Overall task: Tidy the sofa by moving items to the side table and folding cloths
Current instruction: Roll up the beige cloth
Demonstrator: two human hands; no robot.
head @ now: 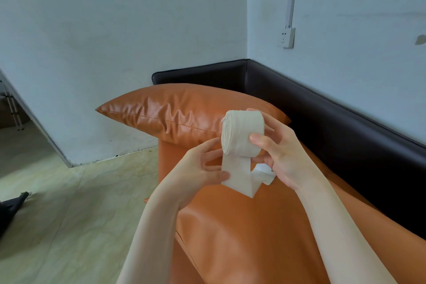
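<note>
Holding a rolled-up strip of cream-white woven cloth (242, 134) above the orange leather sofa seat (242, 226), the right hand (283, 159) curls round the roll, thumb across its front face and fingers wrapped behind it. No brand, label or readable writing shows on the cloth or anywhere else; a small dark mark at the loose end (265, 173) is too tiny to make out. The left hand (202, 168) pinches the flat tail of the strip that hangs down from the roll, thumb pressed on its front near the lower fold and fingers behind. That tail bends at the bottom and runs back up to the right, ending just under the right hand. An orange leather cushion (175, 115) lies behind the hands against the dark brown padded sofa back (322, 108). A white wall socket (287, 37) sits on the pale wall to the right.
</note>
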